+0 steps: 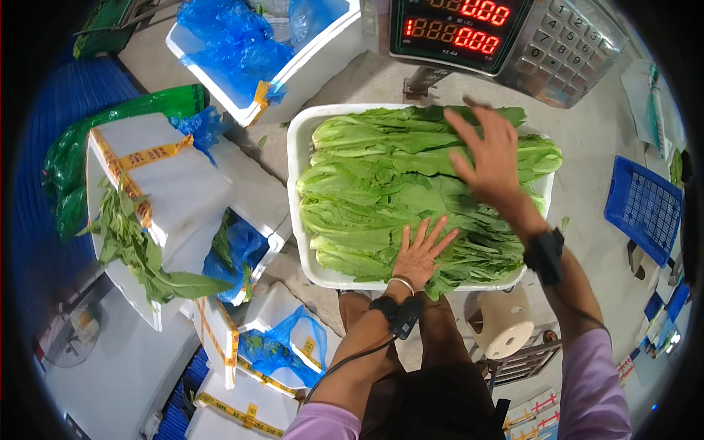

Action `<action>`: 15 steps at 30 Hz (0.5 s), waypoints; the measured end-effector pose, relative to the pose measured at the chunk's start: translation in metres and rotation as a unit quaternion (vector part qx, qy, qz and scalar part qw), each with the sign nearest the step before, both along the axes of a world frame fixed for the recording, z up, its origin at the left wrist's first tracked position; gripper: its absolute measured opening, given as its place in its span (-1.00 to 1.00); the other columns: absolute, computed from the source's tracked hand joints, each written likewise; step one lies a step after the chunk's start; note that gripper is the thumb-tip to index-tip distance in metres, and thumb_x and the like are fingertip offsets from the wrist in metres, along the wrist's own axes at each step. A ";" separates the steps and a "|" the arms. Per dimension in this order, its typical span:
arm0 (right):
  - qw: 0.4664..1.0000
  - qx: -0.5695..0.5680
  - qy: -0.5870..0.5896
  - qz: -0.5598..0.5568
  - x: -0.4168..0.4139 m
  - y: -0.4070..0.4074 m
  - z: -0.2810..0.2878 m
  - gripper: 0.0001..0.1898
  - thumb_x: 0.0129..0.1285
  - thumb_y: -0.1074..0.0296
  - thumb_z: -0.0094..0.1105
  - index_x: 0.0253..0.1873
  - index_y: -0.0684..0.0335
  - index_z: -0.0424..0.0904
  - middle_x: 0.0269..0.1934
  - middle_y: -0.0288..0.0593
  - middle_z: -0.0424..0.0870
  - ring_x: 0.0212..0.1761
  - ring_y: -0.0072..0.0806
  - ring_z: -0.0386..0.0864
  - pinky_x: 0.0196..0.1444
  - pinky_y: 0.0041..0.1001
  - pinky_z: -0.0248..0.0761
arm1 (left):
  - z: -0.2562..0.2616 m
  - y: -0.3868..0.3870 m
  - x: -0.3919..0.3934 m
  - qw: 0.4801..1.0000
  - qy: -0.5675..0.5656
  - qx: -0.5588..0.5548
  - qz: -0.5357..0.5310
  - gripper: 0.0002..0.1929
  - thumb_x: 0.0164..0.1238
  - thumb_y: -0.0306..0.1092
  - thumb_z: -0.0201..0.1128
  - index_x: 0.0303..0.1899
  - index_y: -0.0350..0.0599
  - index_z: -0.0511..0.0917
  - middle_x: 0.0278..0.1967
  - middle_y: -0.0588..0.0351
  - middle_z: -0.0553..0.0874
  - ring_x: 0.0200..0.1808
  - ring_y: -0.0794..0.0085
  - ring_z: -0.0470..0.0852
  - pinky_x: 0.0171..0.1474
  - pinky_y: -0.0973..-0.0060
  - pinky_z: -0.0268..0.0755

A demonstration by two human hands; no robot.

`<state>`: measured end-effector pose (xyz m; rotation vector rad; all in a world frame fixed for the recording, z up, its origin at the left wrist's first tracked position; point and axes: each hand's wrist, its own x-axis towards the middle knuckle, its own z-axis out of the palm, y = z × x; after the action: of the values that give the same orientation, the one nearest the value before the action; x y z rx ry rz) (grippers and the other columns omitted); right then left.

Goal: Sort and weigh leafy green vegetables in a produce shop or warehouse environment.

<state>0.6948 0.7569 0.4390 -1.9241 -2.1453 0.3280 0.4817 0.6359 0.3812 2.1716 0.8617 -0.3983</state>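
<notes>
A white plastic tub (295,220) lies before me, filled with long green leafy lettuces (374,190). Their pale stem ends point left and the darker leaf tips point right. My left hand (421,258) rests palm down on the near heads, fingers spread and holding nothing. Over the far right part of the greens is my right hand (489,154), blurred, its fingers apart and nothing in them. Whether it touches the leaves I cannot tell. Both wrists wear black strapped devices with cables.
A scale's red-digit display and keypad (566,47) stand beyond the tub. Foam boxes (324,71) with blue plastic bags (231,44) crowd the left, one topped with loose leafy stems (137,242). At right are a beige plastic stool (503,324) and a blue basket (643,209).
</notes>
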 end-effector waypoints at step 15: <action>0.987 -0.156 -0.039 0.009 0.005 -0.011 -0.090 -0.51 0.49 0.03 -0.17 0.42 0.05 0.20 0.09 0.03 0.42 0.13 -0.06 0.37 0.18 -0.17 0.21 | 0.009 0.001 -0.002 0.996 -0.073 0.011 0.041 -0.14 0.17 -0.05 0.33 0.48 0.39 0.05 0.54 0.24 -0.08 0.55 0.10 -0.17 0.44 -0.22 -0.24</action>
<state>0.6994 0.7458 0.3494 -2.1120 -2.2750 0.6354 0.4793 0.6369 0.3903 2.1486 0.8728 -0.1883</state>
